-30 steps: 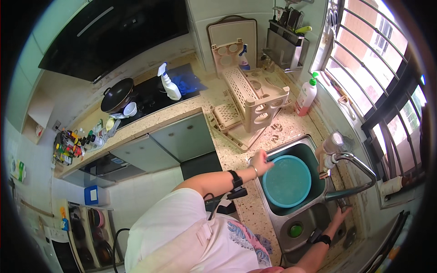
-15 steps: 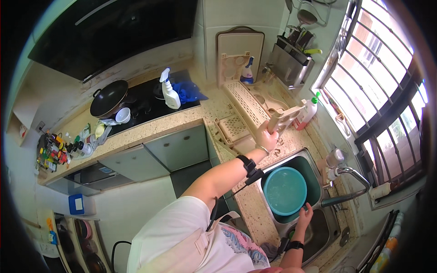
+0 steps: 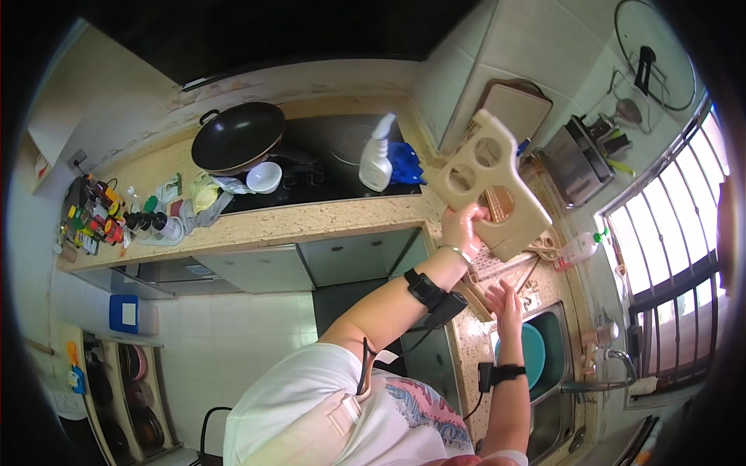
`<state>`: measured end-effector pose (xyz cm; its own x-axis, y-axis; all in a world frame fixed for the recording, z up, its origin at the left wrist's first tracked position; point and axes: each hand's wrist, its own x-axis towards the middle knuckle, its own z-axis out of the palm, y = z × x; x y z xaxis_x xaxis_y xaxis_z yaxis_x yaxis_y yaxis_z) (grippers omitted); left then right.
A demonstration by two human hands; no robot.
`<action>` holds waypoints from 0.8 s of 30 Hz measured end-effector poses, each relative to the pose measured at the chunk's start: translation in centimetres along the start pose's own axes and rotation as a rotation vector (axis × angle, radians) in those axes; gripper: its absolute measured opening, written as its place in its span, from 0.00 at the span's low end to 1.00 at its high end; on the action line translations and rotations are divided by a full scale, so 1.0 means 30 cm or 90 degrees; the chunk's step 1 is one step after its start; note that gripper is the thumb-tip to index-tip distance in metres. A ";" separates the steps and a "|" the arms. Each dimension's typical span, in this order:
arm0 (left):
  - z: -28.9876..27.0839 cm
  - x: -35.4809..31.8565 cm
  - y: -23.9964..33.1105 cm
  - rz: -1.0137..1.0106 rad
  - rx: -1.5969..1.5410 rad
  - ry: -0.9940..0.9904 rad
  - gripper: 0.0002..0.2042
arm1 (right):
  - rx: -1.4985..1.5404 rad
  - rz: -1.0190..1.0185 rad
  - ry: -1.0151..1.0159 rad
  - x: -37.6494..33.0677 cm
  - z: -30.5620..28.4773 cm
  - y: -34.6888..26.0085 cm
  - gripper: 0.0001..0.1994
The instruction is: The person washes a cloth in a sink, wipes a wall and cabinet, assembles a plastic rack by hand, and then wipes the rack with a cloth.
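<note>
My left hand [image 3: 462, 233] grips a beige plastic rack panel [image 3: 519, 229] with several large round holes, its fingers hooked through one of them. The panel is held up at a tilt over the corner of the counter. Just below it my right hand [image 3: 507, 304] is raised with fingers apart, holding nothing. Beneath the panel lie other beige slotted rack parts [image 3: 486, 266], partly hidden by it and my hands. In the sink [image 3: 556, 326] sits a turquoise basin [image 3: 533, 353], partly covered by my right forearm.
A black wok [image 3: 239, 136], a white bowl [image 3: 264, 178], a white spray bottle [image 3: 376, 159] and a blue cloth [image 3: 406, 165] are on or by the black hob. A pink bottle [image 3: 576, 250] stands near the barred window. The faucet [image 3: 614, 380] arches beside the sink.
My left hand has lifted the panel and turned its face toward me. My right hand has left the basin's rim and come up beside the panel. The view has swung left.
</note>
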<state>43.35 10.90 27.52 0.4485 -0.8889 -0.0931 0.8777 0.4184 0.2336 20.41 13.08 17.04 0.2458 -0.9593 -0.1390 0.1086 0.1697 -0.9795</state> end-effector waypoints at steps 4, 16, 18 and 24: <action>-0.092 0.056 0.168 -0.144 -0.141 0.063 0.04 | 0.147 0.064 -0.073 0.209 0.244 -0.033 0.35; -0.559 0.148 0.348 -0.144 -0.242 0.061 0.14 | 0.410 0.021 -0.162 0.421 0.628 0.035 0.18; -0.583 0.140 0.382 -0.132 -0.178 0.136 0.24 | 0.415 0.045 -0.155 0.363 0.696 -0.016 0.20; -0.728 0.126 0.456 -0.338 -0.080 0.007 0.25 | 0.401 0.125 -0.259 0.487 0.710 0.051 0.17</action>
<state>60.74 17.34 9.23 -0.0613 -0.9823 -0.1771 0.9970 -0.0685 0.0350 44.67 4.12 16.61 0.6384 -0.7607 -0.1175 0.5236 0.5410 -0.6581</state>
